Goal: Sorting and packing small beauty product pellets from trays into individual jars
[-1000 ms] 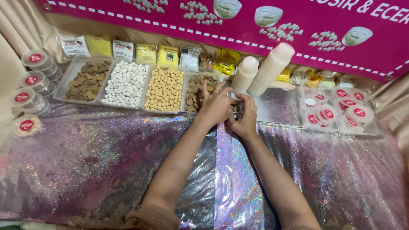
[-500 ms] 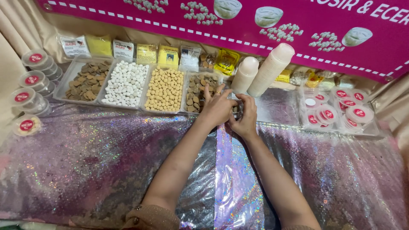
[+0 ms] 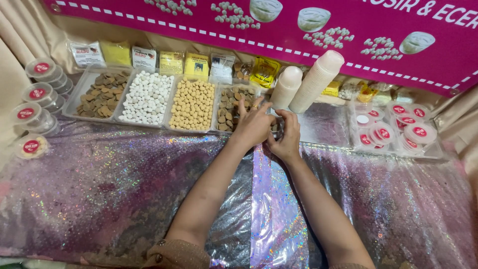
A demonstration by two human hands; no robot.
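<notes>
My left hand point(image 3: 253, 125) and my right hand point(image 3: 287, 135) meet at the near edge of a clear tray of mixed brown pieces point(image 3: 228, 105). The left hand's fingers stretch out over that tray's right end, with a ring on one finger. The right hand's fingers are curled around a small clear container point(image 3: 275, 130) that sits between the two hands and is mostly hidden by them. Whether the left hand also grips it I cannot tell. Both forearms reach up from the bottom across the glittery cloth point(image 3: 114, 189).
Left of the hands are trays of tan balls point(image 3: 193, 104), white balls point(image 3: 147, 97) and brown chips point(image 3: 99, 94). Two stacks of pale cups point(image 3: 313, 82) lean behind the hands. Red-lidded tubs point(image 3: 398, 130) fill a tray at right; more tubs point(image 3: 37, 92) stand at left. Packets line the back.
</notes>
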